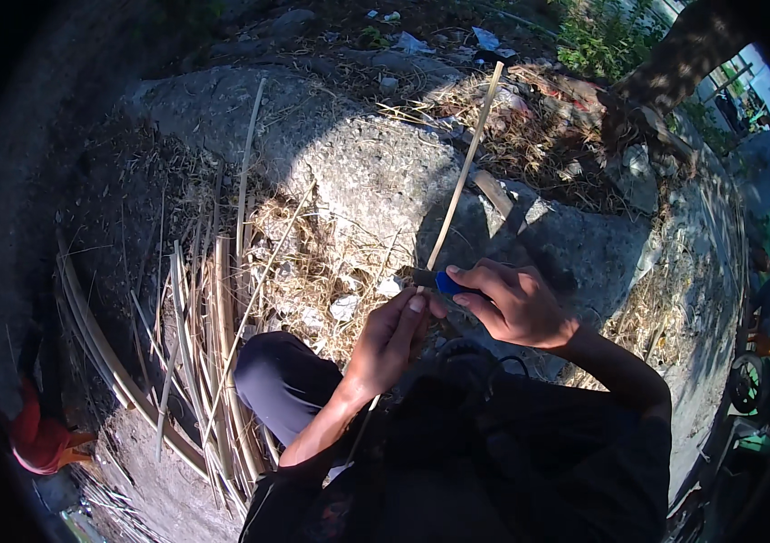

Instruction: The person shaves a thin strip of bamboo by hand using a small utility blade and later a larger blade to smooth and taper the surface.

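My left hand point(389, 337) is closed on a long, thin, pale strip point(466, 167), which looks like split bamboo or cane. The strip slants up and away to the right, and its lower part runs down past my left wrist. A knife with a blue handle point(448, 282) is gripped in my right hand point(519, 306). Its short dark blade point(420, 277) lies across the strip just above my left thumb. Whether the edge is cutting into the strip cannot be made out.
On my left lies a heap of similar long strips point(222, 362), some of them curved. Dry shavings point(294, 244) litter the ground ahead beside a pale stone slab point(376, 167). A tree trunk point(688, 63) stands far right. A person in red point(37, 434) is at the left edge.
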Demonstrator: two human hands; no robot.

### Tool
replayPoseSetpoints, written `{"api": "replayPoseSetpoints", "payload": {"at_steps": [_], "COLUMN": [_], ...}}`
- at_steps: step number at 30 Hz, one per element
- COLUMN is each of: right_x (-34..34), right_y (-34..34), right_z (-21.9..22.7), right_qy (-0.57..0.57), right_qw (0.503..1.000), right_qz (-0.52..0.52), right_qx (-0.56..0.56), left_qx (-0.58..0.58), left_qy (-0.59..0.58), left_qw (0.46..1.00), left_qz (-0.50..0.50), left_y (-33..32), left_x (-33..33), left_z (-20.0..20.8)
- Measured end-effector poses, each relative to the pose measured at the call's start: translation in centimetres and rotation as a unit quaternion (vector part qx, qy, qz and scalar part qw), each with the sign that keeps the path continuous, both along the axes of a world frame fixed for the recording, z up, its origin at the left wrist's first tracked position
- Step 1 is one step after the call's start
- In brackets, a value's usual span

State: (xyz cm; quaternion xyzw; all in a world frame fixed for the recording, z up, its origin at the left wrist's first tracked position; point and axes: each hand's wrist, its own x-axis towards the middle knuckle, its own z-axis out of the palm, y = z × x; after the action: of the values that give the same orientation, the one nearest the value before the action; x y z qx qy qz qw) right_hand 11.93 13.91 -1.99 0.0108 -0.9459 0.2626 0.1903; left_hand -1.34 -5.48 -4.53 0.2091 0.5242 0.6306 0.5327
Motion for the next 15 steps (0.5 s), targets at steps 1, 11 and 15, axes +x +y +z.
{"api": "replayPoseSetpoints", "payload": {"at_steps": [1, 11, 15], "right_x": [0.0, -0.5, -0.8], "right_y": [-0.1, 1.9, 5.5], "right_z": [0.0, 0.1, 2.1], "right_qy": [0.000, 0.004, 0.048], "right_qw": [1.000, 0.997, 0.980], "right_qz": [0.000, -0.081, -0.180], "right_qx": [0.000, -0.011, -0.068], "left_qx": [0.000, -0.034, -0.055], "left_qy": [0.000, 0.211, 0.235], "left_qw": [1.000, 0.976, 0.970], "left_qz": [0.000, 0.040, 0.016], "left_y": [0.0, 0.2, -0.1], "left_x": [0.1, 0.9, 1.1], "left_z": [-0.1, -1.4, -0.6]}}
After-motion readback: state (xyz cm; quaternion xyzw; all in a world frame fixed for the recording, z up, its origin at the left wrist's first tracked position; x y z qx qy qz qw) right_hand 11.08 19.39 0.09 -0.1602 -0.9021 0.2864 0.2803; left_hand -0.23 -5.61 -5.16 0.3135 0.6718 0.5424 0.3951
